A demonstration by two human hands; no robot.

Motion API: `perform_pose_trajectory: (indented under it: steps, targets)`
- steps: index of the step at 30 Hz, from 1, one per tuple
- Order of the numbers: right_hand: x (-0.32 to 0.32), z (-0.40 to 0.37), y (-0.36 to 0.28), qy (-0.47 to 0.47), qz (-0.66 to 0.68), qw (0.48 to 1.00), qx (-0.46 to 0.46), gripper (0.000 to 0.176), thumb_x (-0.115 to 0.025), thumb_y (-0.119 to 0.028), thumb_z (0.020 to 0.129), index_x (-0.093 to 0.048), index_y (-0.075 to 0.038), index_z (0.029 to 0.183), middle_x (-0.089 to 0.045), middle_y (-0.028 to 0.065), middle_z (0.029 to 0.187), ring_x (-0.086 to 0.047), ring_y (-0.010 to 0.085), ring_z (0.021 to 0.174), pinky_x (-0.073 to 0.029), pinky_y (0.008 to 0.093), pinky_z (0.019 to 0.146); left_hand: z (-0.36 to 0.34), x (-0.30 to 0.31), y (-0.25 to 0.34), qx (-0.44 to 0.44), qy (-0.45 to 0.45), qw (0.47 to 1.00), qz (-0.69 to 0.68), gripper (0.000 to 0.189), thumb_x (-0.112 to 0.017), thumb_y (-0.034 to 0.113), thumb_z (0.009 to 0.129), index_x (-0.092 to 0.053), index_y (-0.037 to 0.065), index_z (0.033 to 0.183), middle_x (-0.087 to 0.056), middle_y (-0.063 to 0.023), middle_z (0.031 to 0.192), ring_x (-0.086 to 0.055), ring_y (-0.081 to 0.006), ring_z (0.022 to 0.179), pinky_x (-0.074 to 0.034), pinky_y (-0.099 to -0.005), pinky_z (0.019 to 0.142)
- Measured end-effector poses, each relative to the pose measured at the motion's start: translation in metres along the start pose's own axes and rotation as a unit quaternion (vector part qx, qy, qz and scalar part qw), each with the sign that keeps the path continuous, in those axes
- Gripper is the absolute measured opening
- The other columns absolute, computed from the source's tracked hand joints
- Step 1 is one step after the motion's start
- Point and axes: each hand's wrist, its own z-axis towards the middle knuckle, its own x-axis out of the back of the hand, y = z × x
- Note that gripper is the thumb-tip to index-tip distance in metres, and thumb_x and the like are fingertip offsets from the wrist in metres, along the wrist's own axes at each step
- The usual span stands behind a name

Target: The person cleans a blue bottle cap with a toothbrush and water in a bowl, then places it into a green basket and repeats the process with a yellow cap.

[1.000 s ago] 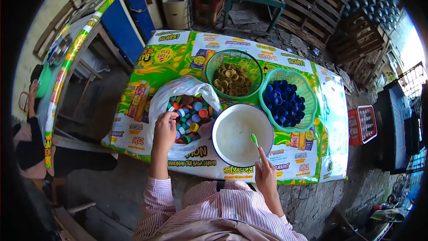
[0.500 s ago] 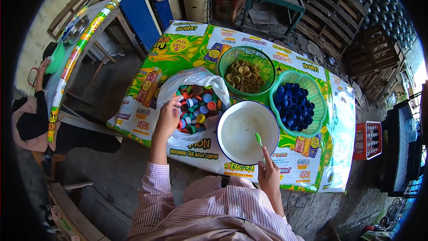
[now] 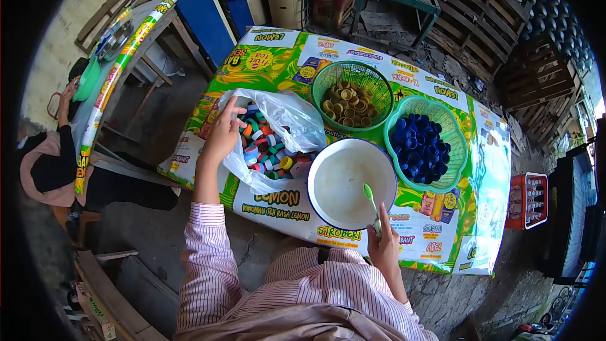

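Observation:
My left hand [image 3: 222, 127] grips the left rim of a white plastic bag [image 3: 292, 119] that holds many coloured bottle caps [image 3: 273, 159]. A fold of the bag covers some of the caps on the right. In my right hand [image 3: 383, 240] is a green toothbrush [image 3: 370, 196], its head above the white enamel basin [image 3: 338, 183] with a dark blue rim. Behind the basin, a green basket [image 3: 380, 84] holds yellowish-brown caps [image 3: 348, 104]. Dark blue caps [image 3: 416, 147] fill a light green basket [image 3: 459, 127] to the right.
These containers stand on a table with a printed green and white cover [image 3: 483, 208]. At the far left another person [image 3: 53, 161] holds a green bowl [image 3: 89, 79] by a second table. A red crate [image 3: 527, 201] stands on the floor at right.
My left hand has moved left and up from the caps to the bag's rim. The bag has opened wider on the left, and its right side has folded over some caps.

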Motion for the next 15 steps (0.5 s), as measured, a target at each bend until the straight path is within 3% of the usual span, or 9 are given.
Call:
perform_pose_trajectory:
  steps: [3, 5, 7, 9, 11, 12, 13, 15]
  targets:
    - [-0.015, 0.023, -0.022, 0.022, 0.093, 0.995, 0.001, 0.054, -0.058, -0.004, 0.077, -0.040, -0.008, 0.128, -0.058, 0.0156, 0.070, -0.057, 0.0270, 0.054, -0.044, 0.0339, 0.049, 0.000, 0.000, 0.005, 0.006, -0.026, 1.000, 0.014, 0.054, -0.040, -0.006, 0.083, -0.025, 0.005, 0.134, -0.054, -0.0110, 0.109, -0.060, -0.0195, 0.086, -0.046, -0.0287, 0.076]
    - [-0.035, 0.050, -0.035, -0.036, 0.146, 0.988, 0.017, 0.047, -0.061, -0.009, 0.076, -0.047, -0.005, 0.120, -0.058, 0.0164, 0.069, -0.058, 0.0282, 0.056, -0.045, 0.0338, 0.052, -0.001, -0.007, -0.004, -0.031, 0.039, 0.995, 0.088, 0.049, -0.041, -0.004, 0.083, -0.029, 0.005, 0.130, -0.055, -0.0121, 0.108, -0.059, -0.0220, 0.092, -0.045, -0.0304, 0.079]
    - [-0.057, 0.081, -0.050, -0.141, 0.167, 0.974, 0.063, 0.036, -0.062, -0.011, 0.075, -0.052, -0.002, 0.108, -0.058, 0.0165, 0.069, -0.058, 0.0298, 0.058, -0.046, 0.0355, 0.057, 0.004, -0.024, -0.022, -0.047, 0.043, 0.998, -0.017, 0.024, -0.042, -0.001, 0.084, -0.047, 0.000, 0.108, -0.057, -0.0140, 0.103, -0.057, -0.0247, 0.095, -0.044, -0.0320, 0.081]
    - [-0.093, 0.106, -0.051, -0.228, 0.209, 0.946, 0.098, 0.029, -0.062, -0.012, 0.074, -0.055, 0.000, 0.099, -0.058, 0.0187, 0.072, -0.060, 0.0324, 0.067, -0.046, 0.0375, 0.065, 0.008, -0.030, -0.018, -0.019, -0.034, 0.999, -0.003, 0.015, -0.045, 0.000, 0.083, -0.053, 0.000, 0.096, -0.058, -0.0153, 0.100, -0.057, -0.0285, 0.094, -0.044, -0.0351, 0.080]
    - [-0.110, 0.131, -0.061, -0.251, 0.150, 0.945, 0.147, 0.032, -0.061, -0.012, 0.073, -0.055, -0.002, 0.102, -0.058, 0.0208, 0.079, -0.060, 0.0333, 0.077, -0.045, 0.0386, 0.070, 0.012, -0.033, -0.020, 0.007, -0.020, 0.997, 0.074, 0.014, -0.046, 0.001, 0.081, -0.055, -0.001, 0.092, -0.058, -0.0171, 0.098, -0.055, -0.0329, 0.093, -0.043, -0.0380, 0.080]
    - [-0.119, 0.144, -0.060, -0.246, 0.168, 0.942, 0.158, 0.039, -0.059, -0.013, 0.072, -0.054, -0.005, 0.110, -0.058, 0.0216, 0.087, -0.058, 0.0348, 0.083, -0.045, 0.0393, 0.074, 0.017, -0.035, -0.036, -0.054, 0.030, 0.989, 0.135, 0.019, -0.047, 0.003, 0.080, -0.055, 0.000, 0.097, -0.058, -0.0182, 0.097, -0.053, -0.0349, 0.094, -0.042, -0.0400, 0.081]
    - [-0.121, 0.160, -0.062, -0.221, 0.072, 0.956, 0.180, 0.046, -0.056, -0.012, 0.072, -0.051, -0.009, 0.117, -0.058, 0.0199, 0.096, -0.057, 0.0355, 0.087, -0.046, 0.0402, 0.077, 0.022, -0.034, -0.032, 0.105, -0.021, 0.976, 0.190, 0.024, -0.048, 0.007, 0.079, -0.055, 0.001, 0.101, -0.057, -0.0192, 0.099, -0.051, -0.0348, 0.098, -0.041, -0.0407, 0.083]
    - [-0.131, 0.182, -0.061, -0.107, 0.074, 0.972, 0.198, 0.047, -0.054, -0.011, 0.072, -0.051, -0.011, 0.119, -0.057, 0.0194, 0.102, -0.056, 0.0375, 0.090, -0.045, 0.0411, 0.079, 0.034, -0.037, -0.064, -0.026, 0.032, 0.949, 0.312, 0.023, -0.046, 0.012, 0.084, -0.054, 0.002, 0.103, -0.056, -0.0171, 0.106, -0.053, -0.0337, 0.099, -0.042, -0.0407, 0.084]
